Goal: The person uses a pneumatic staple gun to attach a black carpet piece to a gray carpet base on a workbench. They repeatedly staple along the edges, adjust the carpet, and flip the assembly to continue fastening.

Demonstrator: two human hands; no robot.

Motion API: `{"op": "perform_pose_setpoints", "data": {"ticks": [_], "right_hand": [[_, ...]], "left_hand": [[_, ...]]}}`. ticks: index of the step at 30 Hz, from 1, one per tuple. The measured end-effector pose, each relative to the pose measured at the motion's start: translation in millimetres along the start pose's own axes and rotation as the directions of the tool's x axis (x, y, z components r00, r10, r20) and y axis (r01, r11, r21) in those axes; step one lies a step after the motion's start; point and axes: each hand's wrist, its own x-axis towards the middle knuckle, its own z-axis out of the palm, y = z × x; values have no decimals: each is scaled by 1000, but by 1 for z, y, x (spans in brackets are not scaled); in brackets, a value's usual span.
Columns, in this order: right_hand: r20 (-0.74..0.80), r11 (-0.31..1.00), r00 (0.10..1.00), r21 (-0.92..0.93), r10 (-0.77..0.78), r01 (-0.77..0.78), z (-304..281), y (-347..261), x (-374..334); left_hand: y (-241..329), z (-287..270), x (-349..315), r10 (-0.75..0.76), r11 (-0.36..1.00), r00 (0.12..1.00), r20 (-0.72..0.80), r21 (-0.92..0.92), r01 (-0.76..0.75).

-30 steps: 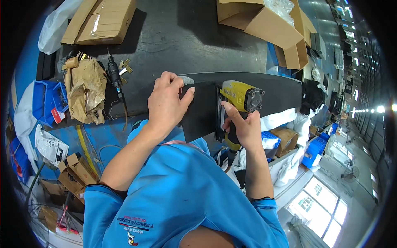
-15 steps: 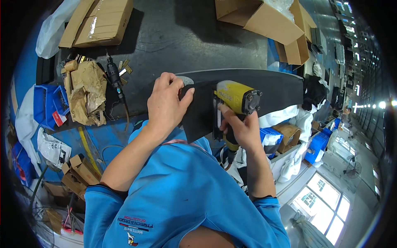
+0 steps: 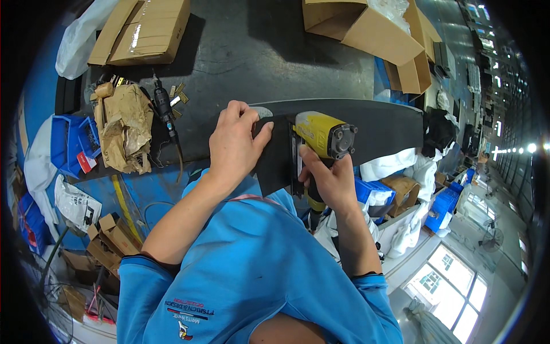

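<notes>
A long, black-covered panel (image 3: 378,129) with a rounded far edge lies across the near side of the workbench. My left hand (image 3: 234,140) grips its left end, thumb on top and fingers over the far edge, beside a small grey patch (image 3: 262,112). In my right hand (image 3: 331,179) is a yellow and black staple gun (image 3: 321,133), its head over the panel's covering. The fingers wrap round its handle, partly hidden below the yellow body. Whether its nose touches the covering cannot be made out.
On the bench's left lie a black power screwdriver (image 3: 163,106), crumpled brown paper (image 3: 127,129) and small metal pieces (image 3: 180,92). Cardboard boxes (image 3: 152,31) (image 3: 372,31) stand at the far side. Blue bins (image 3: 67,143) hang at the left; white bundles (image 3: 389,165) lie at the right.
My right hand has brought the staple gun slightly left along the panel, closer to my left hand. The left hand keeps its grip; the whole view has shifted slightly.
</notes>
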Motion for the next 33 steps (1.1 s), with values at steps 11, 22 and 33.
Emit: {"op": "perform_pose_setpoints", "data": {"ticks": [11, 22, 33], "right_hand": [[-263, 997, 964, -61, 27, -45, -125, 19, -26], [-315, 798, 838, -564, -446, 213, -405, 140, 109], [-294, 660, 764, -718, -575, 220, -423, 177, 161]], "left_hand": [[1, 1, 0, 199, 976, 971, -129, 117, -184], [26, 11, -56, 567, 644, 686, 456, 274, -714], [35, 6, -78, 470, 716, 802, 368, 371, -591]]}}
